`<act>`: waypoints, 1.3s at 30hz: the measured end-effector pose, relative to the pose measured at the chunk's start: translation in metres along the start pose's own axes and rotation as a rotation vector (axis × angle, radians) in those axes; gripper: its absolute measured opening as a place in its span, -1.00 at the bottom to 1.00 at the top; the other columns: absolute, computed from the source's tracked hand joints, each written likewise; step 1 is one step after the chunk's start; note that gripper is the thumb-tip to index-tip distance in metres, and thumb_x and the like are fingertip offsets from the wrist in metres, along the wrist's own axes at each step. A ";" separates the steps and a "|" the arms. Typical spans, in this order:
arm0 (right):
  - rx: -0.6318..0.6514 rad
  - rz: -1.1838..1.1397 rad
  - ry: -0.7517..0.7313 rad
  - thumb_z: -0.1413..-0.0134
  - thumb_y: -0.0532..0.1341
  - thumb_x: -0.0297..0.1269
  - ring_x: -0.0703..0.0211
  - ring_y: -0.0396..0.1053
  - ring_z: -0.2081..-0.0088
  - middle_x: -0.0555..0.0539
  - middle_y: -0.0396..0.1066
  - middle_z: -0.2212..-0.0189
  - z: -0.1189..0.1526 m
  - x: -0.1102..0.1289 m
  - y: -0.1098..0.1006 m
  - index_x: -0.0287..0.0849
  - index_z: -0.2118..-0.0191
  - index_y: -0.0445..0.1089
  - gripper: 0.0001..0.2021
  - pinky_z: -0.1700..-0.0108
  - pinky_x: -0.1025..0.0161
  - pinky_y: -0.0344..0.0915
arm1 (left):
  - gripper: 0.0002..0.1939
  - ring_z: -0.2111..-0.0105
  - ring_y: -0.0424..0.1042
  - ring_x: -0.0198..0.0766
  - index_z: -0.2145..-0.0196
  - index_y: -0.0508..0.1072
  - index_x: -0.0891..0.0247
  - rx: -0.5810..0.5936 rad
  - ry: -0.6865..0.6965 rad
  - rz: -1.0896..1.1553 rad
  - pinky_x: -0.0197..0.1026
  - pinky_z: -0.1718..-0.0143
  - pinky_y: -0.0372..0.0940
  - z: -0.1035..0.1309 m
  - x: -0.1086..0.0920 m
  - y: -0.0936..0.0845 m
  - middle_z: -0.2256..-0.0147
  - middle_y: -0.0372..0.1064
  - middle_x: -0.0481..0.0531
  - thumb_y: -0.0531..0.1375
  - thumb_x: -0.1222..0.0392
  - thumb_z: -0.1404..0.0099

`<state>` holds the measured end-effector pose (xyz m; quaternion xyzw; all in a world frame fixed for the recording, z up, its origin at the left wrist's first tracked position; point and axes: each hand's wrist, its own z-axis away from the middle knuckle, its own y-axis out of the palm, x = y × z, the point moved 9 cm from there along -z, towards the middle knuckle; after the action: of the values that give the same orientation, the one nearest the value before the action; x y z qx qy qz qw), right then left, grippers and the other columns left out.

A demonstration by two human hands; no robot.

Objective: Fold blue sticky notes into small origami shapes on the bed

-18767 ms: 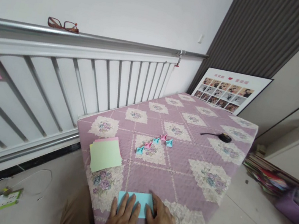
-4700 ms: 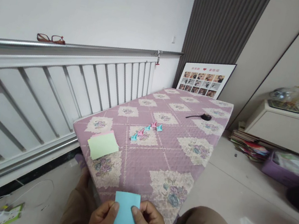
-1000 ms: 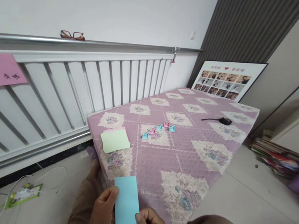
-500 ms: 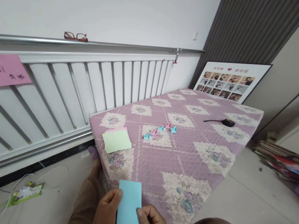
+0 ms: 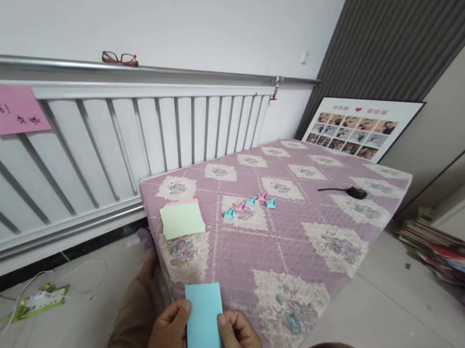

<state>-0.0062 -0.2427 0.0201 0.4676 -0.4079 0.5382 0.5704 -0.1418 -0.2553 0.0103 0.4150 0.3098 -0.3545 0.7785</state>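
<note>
A narrow rectangle of blue paper (image 5: 207, 331) is held upright at the near edge of the cloth-covered table (image 5: 239, 259). My left hand (image 5: 171, 334) pinches its left edge, thumb on the face toward me. On the opposite edge, my right hand (image 5: 244, 347) grips the paper with its thumb and bent fingers. Beyond the hands lies a stack of paper sheets (image 5: 183, 219), pale green on top with pink showing behind. Several small folded paper pieces (image 5: 240, 206), blue and pink, sit in a slanting row on the tablecloth.
A black tape measure or similar item (image 5: 356, 193) lies on the far right of the table. A white radiator (image 5: 145, 129) runs along the left, with glasses (image 5: 120, 58) on the pipe above. A power strip (image 5: 39, 303) with cables is on the floor.
The blue paper has tilted slightly, its lower end swinging right. Both hands keep hold of its edges and have shifted a little to the right.
</note>
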 end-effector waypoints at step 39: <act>0.342 0.614 -0.148 0.04 0.13 -0.35 0.31 0.13 0.50 0.11 0.20 0.60 0.015 0.071 -0.021 -0.16 0.54 0.33 -0.88 0.46 0.40 0.04 | -0.83 0.45 0.32 -0.29 0.55 0.39 0.25 0.625 0.423 -1.256 -0.31 0.43 0.11 0.019 -0.075 0.057 0.51 0.35 -0.06 0.04 0.30 -0.11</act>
<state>0.0213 -0.2407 0.0900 0.4497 -0.4734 0.7097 0.2646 -0.1340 -0.2268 0.1016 0.4213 0.5174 -0.7182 0.1973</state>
